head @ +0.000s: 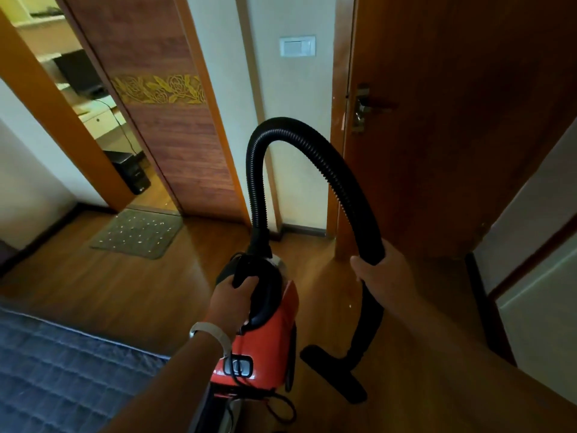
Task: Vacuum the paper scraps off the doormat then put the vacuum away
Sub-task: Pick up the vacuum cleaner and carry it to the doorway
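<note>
**Inspector:** Report the hands and what they hold.

**Operator:** My left hand (239, 295) is clenched round the black carry handle on top of the vacuum (265, 335), the red body hanging below it. My right hand (379, 270) is wrapped round the hose (259, 170) near the wand end, with the floor head (334, 370) trailing just above or on the floor (131, 292); I cannot tell which, since that corner is dark.

**Inspector:** Where is the work?

**Operator:** The doormat (137, 234) lies ahead and to my left, at the foot of the open doorway, well apart from both hands. Pale scraps (140, 229) are dotted across it, so I judge vacuuming not yet begun.

**Inspector:** Which relation governs the coming move?

**Operator:** The mat's long axis runs across the doorway, roughly left to right from my view. The left hand is nearer it, but the floor head sits under the right, on the far side. I judge the head must swing across my front, leftward and forward, to reach the mat.
</note>
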Motion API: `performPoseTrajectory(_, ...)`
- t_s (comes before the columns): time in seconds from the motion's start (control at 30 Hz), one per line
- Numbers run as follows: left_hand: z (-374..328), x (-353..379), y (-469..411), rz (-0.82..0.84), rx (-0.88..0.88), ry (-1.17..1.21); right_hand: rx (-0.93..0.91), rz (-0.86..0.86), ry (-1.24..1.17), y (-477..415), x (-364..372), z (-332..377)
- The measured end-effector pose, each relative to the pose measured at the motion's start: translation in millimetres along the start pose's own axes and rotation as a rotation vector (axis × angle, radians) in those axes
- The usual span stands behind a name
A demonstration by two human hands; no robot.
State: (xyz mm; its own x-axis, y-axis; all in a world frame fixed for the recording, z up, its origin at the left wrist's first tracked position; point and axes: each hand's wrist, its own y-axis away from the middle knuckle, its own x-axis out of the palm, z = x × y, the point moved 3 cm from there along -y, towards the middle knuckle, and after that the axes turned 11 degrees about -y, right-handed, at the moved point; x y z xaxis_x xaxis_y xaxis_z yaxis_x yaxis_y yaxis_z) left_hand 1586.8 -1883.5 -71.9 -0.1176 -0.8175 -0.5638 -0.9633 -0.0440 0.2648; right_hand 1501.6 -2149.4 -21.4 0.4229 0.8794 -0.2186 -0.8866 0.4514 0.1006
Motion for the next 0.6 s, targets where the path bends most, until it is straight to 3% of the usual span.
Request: performPoseTrajectory(0.6,-6,-12,-238,0.003,-0.125,0.081,-0.002,0.075,0.063,-223,130,31)
